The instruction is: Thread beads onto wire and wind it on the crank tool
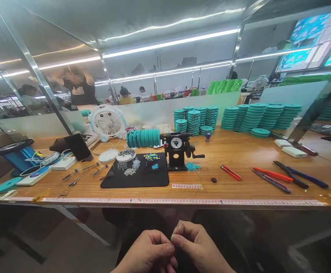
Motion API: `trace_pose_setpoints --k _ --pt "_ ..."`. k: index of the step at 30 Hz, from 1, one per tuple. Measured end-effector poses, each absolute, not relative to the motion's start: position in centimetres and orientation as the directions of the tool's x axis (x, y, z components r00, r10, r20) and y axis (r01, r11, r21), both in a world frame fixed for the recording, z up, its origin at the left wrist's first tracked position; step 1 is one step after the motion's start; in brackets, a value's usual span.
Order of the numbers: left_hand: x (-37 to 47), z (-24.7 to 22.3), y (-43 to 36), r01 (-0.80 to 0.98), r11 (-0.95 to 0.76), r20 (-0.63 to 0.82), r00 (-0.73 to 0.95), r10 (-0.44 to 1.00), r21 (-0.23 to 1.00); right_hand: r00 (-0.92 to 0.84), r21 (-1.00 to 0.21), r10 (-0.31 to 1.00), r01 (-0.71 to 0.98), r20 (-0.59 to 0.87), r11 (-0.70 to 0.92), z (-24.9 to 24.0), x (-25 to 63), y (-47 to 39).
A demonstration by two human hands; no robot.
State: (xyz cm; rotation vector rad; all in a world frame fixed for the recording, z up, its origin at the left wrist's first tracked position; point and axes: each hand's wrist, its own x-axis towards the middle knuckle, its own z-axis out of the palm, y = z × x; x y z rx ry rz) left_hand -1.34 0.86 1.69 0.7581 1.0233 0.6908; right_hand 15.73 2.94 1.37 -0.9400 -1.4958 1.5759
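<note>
My two hands, head view: both are in front of me, below the near edge of the brown wooden table (151, 193), the fingertips very near each other.
Right hand (193, 242): thumb and forefinger pressed together, pinching a thin dark strand (178, 227), which makes a small bend above the fingertips.
Left hand (153, 249): fingers curled, thumb near them; whether they also pinch the strand, I cannot tell.
Strand: it is in the air between my hands, not on the table; its material and its ends are too small to tell.
Danger for the strand: a loosened pinch could let it slip down toward the dark floor, hard to find there; an uneven pull could kink it.
Black flat mat (138, 181): loose multicoloured beads (152, 156) lie on it; a careless sleeve could scatter them.
Black winding machine with white dial and crank (171, 158): it stands just beside the mat; a strand trailing near the crank could catch.
Black-and-blue pliers (308, 178): well apart, on the table's right side.
</note>
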Motion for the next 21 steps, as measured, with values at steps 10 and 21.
trace_pose_setpoints --k 10,21 --pt "-1.42 0.84 0.77 -0.255 0.609 -0.478 0.428 0.767 0.751 -0.355 -1.000 0.935 0.015 0.019 0.027 1.24 15.02 3.14" --pt "-1.55 1.64 0.42 -0.287 0.665 -0.521 0.441 0.731 0.689 -0.339 -0.996 0.940 0.091 -0.050 -0.020 1.06 15.19 2.74"
